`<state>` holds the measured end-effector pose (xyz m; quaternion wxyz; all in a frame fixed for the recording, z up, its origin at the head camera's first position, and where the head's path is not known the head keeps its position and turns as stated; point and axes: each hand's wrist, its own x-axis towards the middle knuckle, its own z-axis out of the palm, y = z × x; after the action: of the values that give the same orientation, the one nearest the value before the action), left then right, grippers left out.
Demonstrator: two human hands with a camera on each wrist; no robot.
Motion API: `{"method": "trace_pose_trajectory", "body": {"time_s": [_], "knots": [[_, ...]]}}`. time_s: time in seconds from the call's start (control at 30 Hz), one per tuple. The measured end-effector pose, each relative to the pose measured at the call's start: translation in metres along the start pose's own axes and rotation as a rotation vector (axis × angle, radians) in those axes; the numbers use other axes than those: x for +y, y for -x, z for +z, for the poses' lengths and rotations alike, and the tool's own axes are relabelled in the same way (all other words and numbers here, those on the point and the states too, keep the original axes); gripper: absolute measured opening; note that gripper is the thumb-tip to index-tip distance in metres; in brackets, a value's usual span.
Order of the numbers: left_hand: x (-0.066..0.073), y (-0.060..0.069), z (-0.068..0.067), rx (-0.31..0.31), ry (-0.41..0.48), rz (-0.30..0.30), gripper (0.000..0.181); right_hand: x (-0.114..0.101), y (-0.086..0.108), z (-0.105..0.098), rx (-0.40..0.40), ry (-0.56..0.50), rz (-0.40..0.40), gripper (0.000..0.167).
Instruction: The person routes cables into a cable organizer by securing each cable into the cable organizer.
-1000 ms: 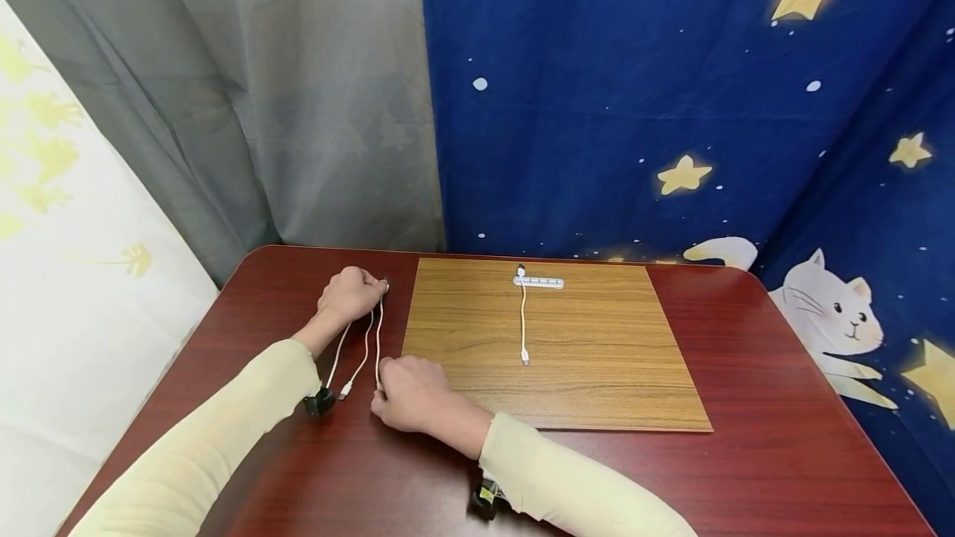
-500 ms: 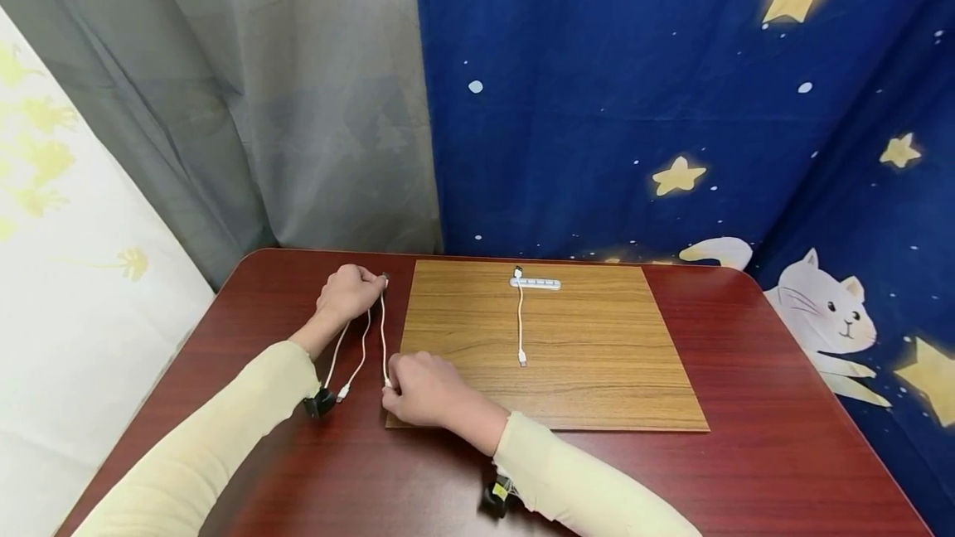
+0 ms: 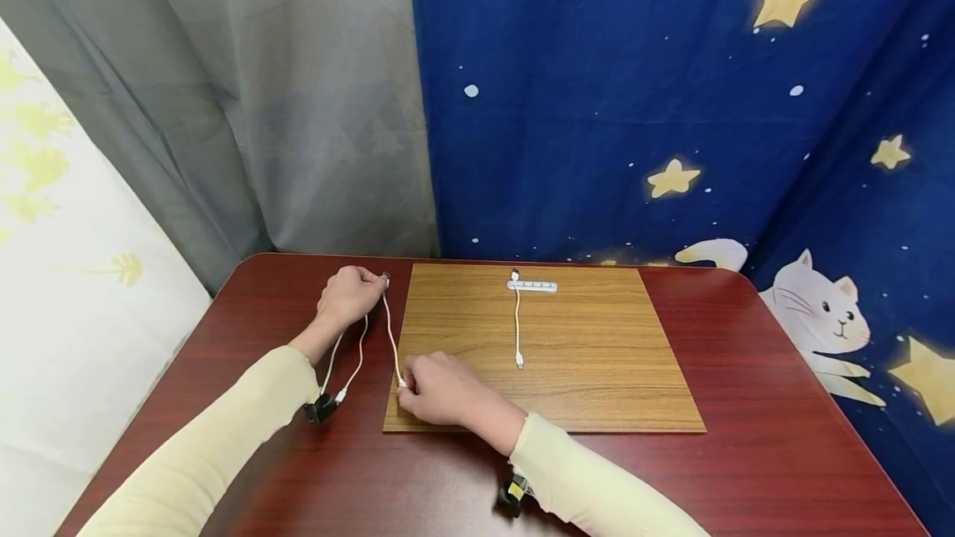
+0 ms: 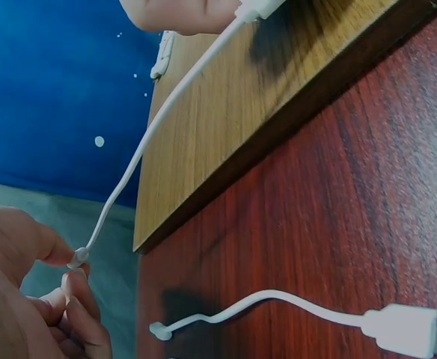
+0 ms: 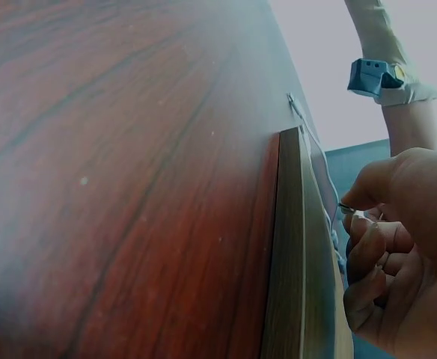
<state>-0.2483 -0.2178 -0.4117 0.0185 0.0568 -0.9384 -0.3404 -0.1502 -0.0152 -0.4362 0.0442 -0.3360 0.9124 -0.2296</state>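
Observation:
A short white USB cable (image 3: pixel 391 338) stretches between my two hands. My left hand (image 3: pixel 351 295) pinches its far end by the plug, left of the wooden board (image 3: pixel 597 355). My right hand (image 3: pixel 448 392) pinches the near plug over the board's front left corner. In the left wrist view the cable (image 4: pixel 144 142) runs slightly bowed from the left fingertips to the right hand's plug. The metal tip of the near plug (image 5: pixel 346 209) pokes out from the right fingers in the right wrist view.
Two more white cables (image 3: pixel 361 350) lie on the red-brown table (image 3: pixel 746 404), beside and partly under my left forearm. On the board another white cable (image 3: pixel 517 321) runs from the left end of a white cable-clip strip (image 3: pixel 539 286). Curtains (image 3: pixel 336 106) hang behind the table.
My right hand has moved right, from the table beside the board to over its corner, carrying the cable's near end. The cable now slants right. My left hand has hardly moved.

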Motion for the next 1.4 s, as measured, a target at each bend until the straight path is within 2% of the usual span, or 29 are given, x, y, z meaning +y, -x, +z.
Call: {"method": "trace_pose_trajectory", "body": {"time_s": [0.77,1.07,1.4], "knots": [[0.019,-0.004,0.012,0.021,0.044,0.008,0.033,0.013,0.01,-0.01,-0.007,-0.045,0.042,0.026],[0.02,-0.005,0.016,0.016,0.047,0.009,0.032,0.019,0.012,-0.01,-0.019,-0.04,0.065,0.026],[0.021,-0.005,0.019,0.001,0.042,0.016,0.031,0.024,0.015,-0.012,-0.017,-0.04,0.056,0.028]]}}
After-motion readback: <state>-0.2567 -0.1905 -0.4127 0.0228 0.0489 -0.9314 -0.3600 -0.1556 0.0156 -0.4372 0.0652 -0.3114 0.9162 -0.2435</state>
